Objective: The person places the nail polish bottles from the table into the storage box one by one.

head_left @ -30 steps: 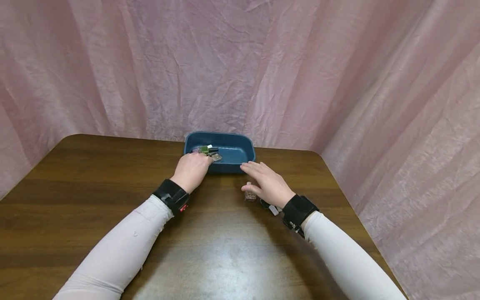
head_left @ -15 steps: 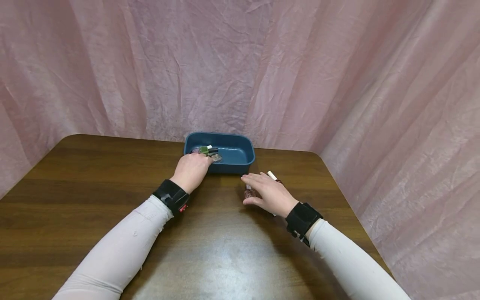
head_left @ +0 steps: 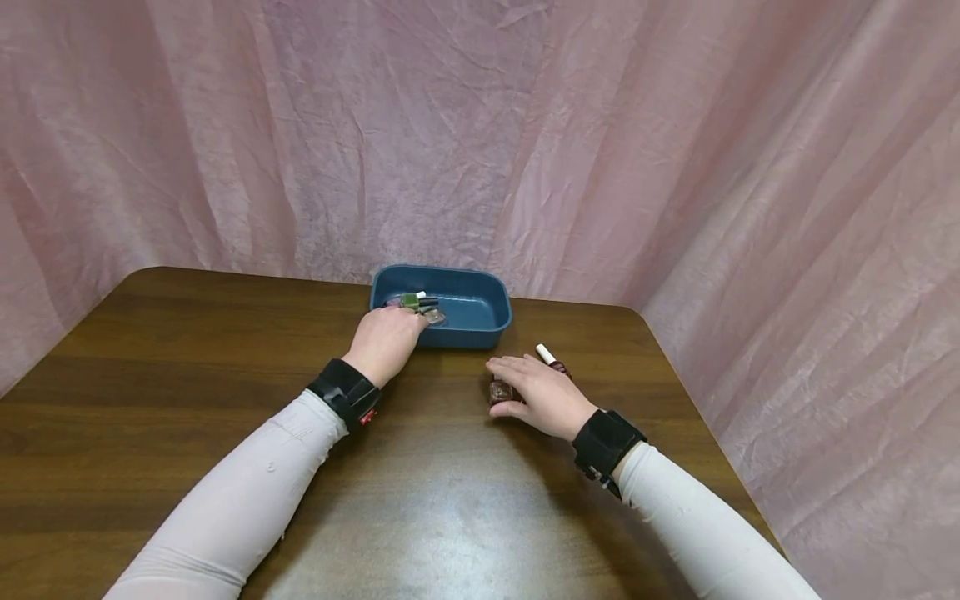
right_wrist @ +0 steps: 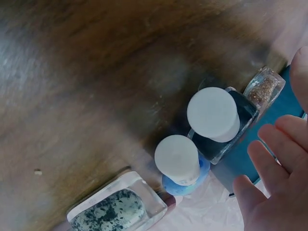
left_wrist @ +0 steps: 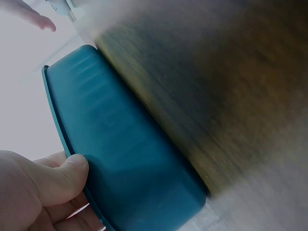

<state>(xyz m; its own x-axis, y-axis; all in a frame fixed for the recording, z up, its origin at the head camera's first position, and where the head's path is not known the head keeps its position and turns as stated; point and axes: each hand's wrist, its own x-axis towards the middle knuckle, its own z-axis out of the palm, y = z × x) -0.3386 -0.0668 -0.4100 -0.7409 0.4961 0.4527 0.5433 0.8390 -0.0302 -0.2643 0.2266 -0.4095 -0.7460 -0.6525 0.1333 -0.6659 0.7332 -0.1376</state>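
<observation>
My left hand (head_left: 386,340) grips the near left rim of a blue plastic bin (head_left: 468,337). In the left wrist view its thumb (left_wrist: 74,168) lies on the outer wall, with the fingers behind the rim. A green nail polish bottle (head_left: 408,301) and other small bottles lie inside the bin's left end. My right hand (head_left: 547,393) is spread over bottles on the table, holding nothing. A dark brown bottle (head_left: 501,392) shows by its thumb. In the right wrist view, white-capped dark (right_wrist: 224,144) and blue bottles stand near a speckled bottle (right_wrist: 110,209) and a copper-glitter bottle (right_wrist: 263,89).
The brown wooden table (head_left: 225,367) extends on both sides and toward me. A pink curtain (head_left: 450,142) hangs right behind the bin and along the right side. A white-capped dark red bottle (head_left: 558,365) lies just beyond my right hand.
My right hand has drawn back from the bin's front right corner, lower toward the table; the white-capped dark red bottle has come into view behind it. The left hand stays on the rim.
</observation>
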